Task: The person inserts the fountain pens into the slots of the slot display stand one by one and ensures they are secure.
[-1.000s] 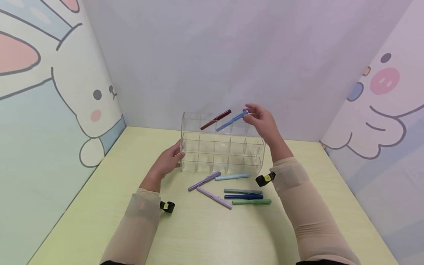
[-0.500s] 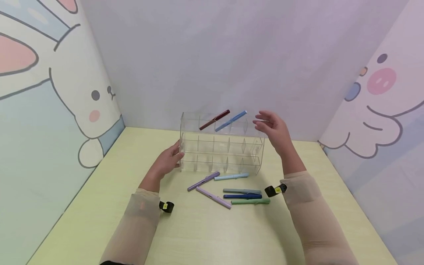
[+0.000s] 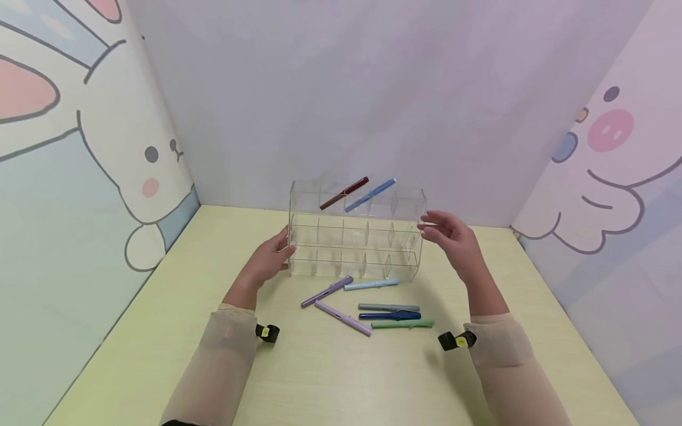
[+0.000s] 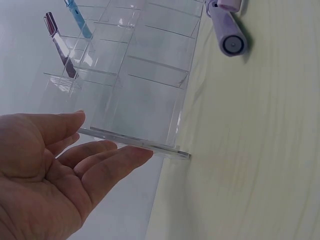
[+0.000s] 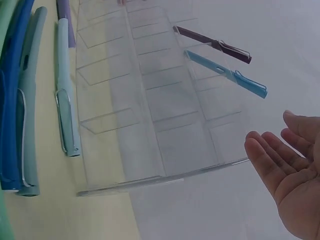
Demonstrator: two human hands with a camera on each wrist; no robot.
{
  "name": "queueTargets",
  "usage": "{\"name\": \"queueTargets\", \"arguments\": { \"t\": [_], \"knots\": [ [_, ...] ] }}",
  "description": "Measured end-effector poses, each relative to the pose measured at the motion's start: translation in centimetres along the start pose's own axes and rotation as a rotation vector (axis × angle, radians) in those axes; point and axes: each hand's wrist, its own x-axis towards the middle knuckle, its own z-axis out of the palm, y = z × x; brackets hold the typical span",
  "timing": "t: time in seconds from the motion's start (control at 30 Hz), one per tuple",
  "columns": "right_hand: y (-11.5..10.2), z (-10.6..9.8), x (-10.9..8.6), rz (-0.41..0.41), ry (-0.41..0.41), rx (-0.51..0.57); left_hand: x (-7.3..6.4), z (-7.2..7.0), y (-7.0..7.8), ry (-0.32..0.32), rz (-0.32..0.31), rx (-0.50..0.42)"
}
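Note:
A clear acrylic pen rack (image 3: 354,236) with three stepped tiers stands on the table. My left hand (image 3: 269,257) holds its left side panel, thumb on one side and fingers along the other in the left wrist view. Beside the right panel is my right hand (image 3: 453,239), fingers loosely extended and holding nothing. A burgundy pen (image 3: 344,193) and a blue pen (image 3: 370,195) lean in neighbouring slots of the top tier. In the right wrist view, the blue pen (image 5: 225,73) shows its clip, with the right hand (image 5: 295,170) below it.
In front of the rack lie a purple pen (image 3: 327,291), a pale blue pen (image 3: 372,284), a lilac pen (image 3: 343,318), a grey-green pen (image 3: 389,307), a navy pen (image 3: 389,316) and a green pen (image 3: 402,324). Printed walls (image 3: 373,89) enclose the table.
My right hand has let go of the blue pen in the top tier, then moved right and down beside the rack. The left hand keeps its place.

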Motion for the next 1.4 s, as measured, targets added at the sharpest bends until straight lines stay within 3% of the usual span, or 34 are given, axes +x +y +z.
{"name": "queueTargets", "arguments": {
  "t": [0.33, 0.63, 1.1, 1.27, 1.4],
  "knots": [
    [0.9, 0.1, -2.5, 0.097, -0.084, -0.101, 0.2, -0.1, -0.3, -0.002, 0.002, -0.009],
    [1.7, 0.1, -3.4, 0.151, -0.213, -0.239, 0.1, -0.1, -0.1, 0.005, -0.014, -0.004],
    [1.7, 1.0, -4.4, 0.236, -0.494, -0.523, 0.0, 0.0, -0.1, 0.0, -0.003, -0.006],
    [1.8, 1.6, -4.5, 0.22, -0.6, -0.602, 0.1, 0.0, -0.2, 0.003, 0.001, 0.004],
    [2.4, 2.2, -4.5, 0.229, -0.64, -0.633, 0.2, 0.0, -0.2, 0.003, -0.004, 0.008]
  ]
}}
